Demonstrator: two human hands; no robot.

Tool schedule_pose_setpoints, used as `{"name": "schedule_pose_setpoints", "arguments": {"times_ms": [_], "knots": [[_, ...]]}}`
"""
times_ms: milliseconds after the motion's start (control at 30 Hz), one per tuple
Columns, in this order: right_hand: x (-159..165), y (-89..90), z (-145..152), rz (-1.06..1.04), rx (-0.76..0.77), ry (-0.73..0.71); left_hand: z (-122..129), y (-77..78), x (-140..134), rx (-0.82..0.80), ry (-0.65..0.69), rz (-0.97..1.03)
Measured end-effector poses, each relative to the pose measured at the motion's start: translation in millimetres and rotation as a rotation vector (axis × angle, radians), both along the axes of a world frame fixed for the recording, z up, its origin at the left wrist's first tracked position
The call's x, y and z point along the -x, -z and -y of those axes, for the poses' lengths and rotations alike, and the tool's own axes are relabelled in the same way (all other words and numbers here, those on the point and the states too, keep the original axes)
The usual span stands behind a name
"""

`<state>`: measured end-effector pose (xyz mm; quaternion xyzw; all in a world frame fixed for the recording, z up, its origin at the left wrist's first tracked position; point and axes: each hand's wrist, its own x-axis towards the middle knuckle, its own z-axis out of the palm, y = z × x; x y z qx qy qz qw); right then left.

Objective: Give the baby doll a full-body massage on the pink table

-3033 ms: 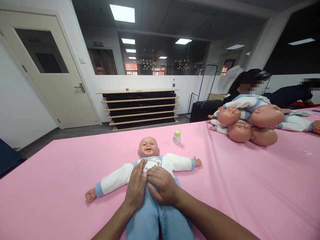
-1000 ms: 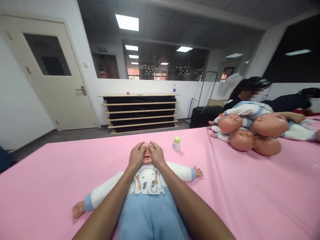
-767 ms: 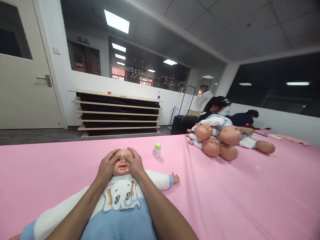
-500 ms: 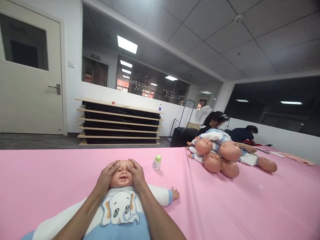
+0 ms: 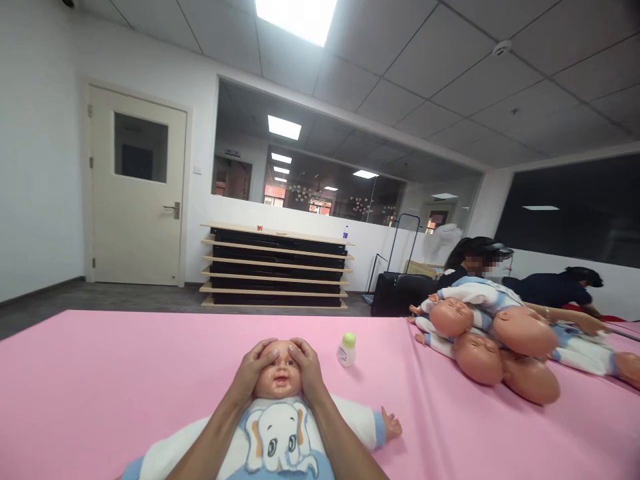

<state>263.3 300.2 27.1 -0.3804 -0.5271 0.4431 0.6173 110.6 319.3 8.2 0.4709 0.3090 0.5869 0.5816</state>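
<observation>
Baby doll, elephant-front suit (image 5: 280, 430): one, face up on pink-covered table (image 5: 140, 373), near green-capped bottle (image 5: 346, 352). Left hand (image 5: 251, 371): spread in a loose cup, touching doll's head, thumb at brow. Right hand (image 5: 307, 371): likewise, opposite side.

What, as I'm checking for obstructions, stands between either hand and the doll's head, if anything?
Nothing visible: left hand and right hand touch the doll's head directly. The bottle stands apart, off to the right.

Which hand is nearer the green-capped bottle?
Right. The right hand rests on the side of the doll's head facing the bottle, apart from it; the left hand is on the far side.
</observation>
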Motion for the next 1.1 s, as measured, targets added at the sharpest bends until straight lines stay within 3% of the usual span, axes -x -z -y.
{"name": "schedule_pose_setpoints", "arguments": {"times_ms": [167,300,433,633,833,1100], "knots": [[-3.3,6.2,-3.6,-0.043,0.039,-0.088,-1.1,1.1,-1.3,-0.038,-0.068,-0.015],[-4.3,11.0,-5.0,-0.077,0.047,-0.159,10.5,-6.5,-0.3,-0.096,-0.037,-0.027],[-2.8,11.5,-8.0,-0.112,0.057,-0.148,15.7,-12.6,-1.8,-0.098,-0.050,-0.038],[2.9,2.5,-5.1,-0.112,0.046,-0.088,4.5,-7.8,1.4,-0.108,-0.199,-0.094],[1.9,2.5,-0.6,-0.121,0.053,-0.105,13.5,-9.7,1.8,-0.085,-0.018,-0.049],[-2.9,3.2,-2.8,-0.086,0.071,-0.167,7.1,-7.9,-0.3,-0.063,-0.006,-0.068]]}}
